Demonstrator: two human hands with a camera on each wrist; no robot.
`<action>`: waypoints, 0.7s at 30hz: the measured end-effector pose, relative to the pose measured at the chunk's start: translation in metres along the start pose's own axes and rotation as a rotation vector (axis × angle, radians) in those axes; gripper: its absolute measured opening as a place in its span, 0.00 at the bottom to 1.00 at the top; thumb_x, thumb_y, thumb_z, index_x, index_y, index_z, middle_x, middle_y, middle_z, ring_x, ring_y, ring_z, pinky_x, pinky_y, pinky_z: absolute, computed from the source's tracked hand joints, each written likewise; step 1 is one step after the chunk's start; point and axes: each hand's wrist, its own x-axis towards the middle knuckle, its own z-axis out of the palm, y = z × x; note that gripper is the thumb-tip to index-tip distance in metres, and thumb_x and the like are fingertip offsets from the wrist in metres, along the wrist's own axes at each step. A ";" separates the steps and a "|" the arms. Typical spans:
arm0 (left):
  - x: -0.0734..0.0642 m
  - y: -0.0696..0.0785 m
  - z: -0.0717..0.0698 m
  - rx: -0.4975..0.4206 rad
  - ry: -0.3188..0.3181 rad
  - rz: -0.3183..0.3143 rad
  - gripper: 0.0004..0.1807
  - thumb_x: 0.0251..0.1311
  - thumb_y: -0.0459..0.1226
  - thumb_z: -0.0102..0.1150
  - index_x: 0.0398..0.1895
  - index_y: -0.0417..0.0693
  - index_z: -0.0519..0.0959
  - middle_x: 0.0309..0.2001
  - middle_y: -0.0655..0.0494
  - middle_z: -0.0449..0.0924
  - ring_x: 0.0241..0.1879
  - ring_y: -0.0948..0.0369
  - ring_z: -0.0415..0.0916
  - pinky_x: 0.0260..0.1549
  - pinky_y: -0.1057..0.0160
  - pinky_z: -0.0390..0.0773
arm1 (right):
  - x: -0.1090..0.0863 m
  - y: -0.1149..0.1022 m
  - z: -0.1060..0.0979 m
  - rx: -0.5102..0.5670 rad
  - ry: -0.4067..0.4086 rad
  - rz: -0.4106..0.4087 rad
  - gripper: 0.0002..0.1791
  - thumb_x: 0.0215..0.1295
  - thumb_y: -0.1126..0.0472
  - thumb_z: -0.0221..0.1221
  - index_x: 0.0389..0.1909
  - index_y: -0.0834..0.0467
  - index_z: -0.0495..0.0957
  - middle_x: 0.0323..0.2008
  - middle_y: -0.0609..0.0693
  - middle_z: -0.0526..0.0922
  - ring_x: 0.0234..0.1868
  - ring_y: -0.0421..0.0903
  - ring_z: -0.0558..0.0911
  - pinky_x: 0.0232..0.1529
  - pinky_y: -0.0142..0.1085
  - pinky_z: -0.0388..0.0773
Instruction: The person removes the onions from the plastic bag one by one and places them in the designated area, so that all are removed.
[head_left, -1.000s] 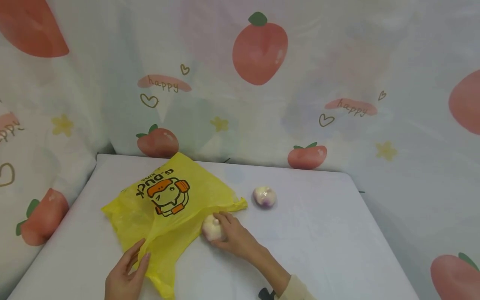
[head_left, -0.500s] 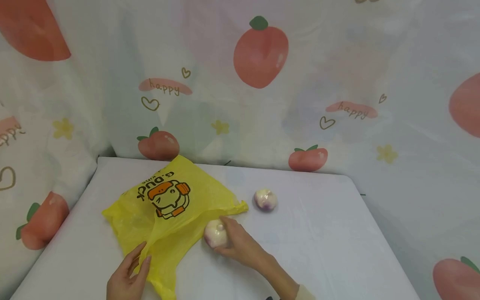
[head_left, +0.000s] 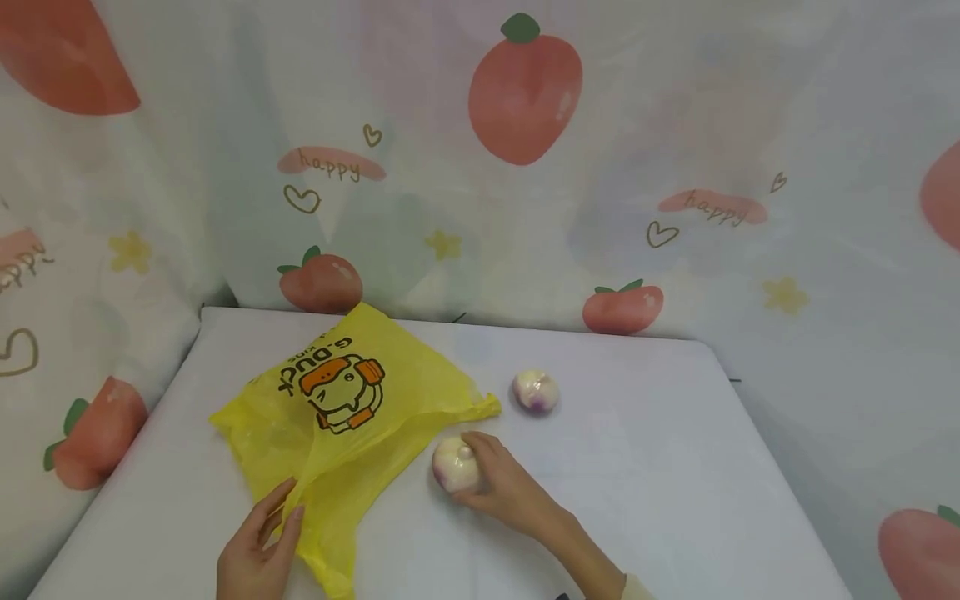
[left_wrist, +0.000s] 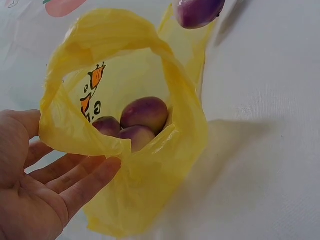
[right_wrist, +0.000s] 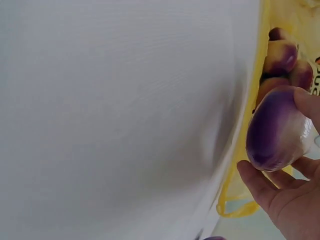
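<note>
My left hand (head_left: 258,546) pinches the near edge of a yellow plastic bag (head_left: 420,375) printed with a duck. In the left wrist view the bag's mouth gapes, and several purple vegetables (left_wrist: 145,115) lie inside. My right hand (head_left: 506,487) grips a round, glossy purple-and-white vegetable (head_left: 452,467), like a turnip, just right of the bag's mouth. Thumb and fingers (right_wrist: 257,182) hold it from its sides in the right wrist view, where it overlaps the bag's opening. A similar vegetable (head_left: 536,392) sits on the table beyond my right hand.
The white-covered table (head_left: 637,467) ends at a back edge against a hanging curtain (head_left: 450,100) printed with peaches. More of the curtain rises on the left and right sides. A bag handle (head_left: 487,407) points toward the loose vegetable.
My right hand has moved slightly right with the vegetable, away from the bag's mouth. My left hand keeps its hold on the bag edge. The head view has shifted a little.
</note>
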 end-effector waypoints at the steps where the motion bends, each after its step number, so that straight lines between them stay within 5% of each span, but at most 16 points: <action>1: 0.000 0.000 0.000 0.002 -0.003 0.002 0.21 0.65 0.42 0.56 0.59 0.47 0.74 0.58 0.45 0.72 0.53 0.46 0.72 0.36 0.56 0.81 | -0.001 0.001 -0.001 0.007 0.000 0.006 0.42 0.56 0.50 0.67 0.67 0.61 0.59 0.64 0.55 0.63 0.64 0.51 0.63 0.63 0.45 0.62; 12: 0.000 0.001 0.002 0.033 0.062 0.006 0.18 0.64 0.40 0.58 0.56 0.45 0.77 0.55 0.43 0.75 0.51 0.44 0.74 0.34 0.53 0.81 | -0.013 0.015 -0.008 0.069 0.076 0.007 0.41 0.56 0.52 0.67 0.67 0.58 0.60 0.62 0.56 0.63 0.62 0.54 0.66 0.60 0.46 0.66; 21: 0.000 0.000 0.009 0.017 0.100 0.010 0.18 0.63 0.36 0.59 0.55 0.42 0.78 0.53 0.40 0.76 0.48 0.43 0.75 0.28 0.57 0.82 | -0.018 0.033 -0.023 0.090 0.254 0.000 0.40 0.53 0.56 0.70 0.66 0.59 0.63 0.59 0.52 0.64 0.45 0.42 0.72 0.45 0.40 0.76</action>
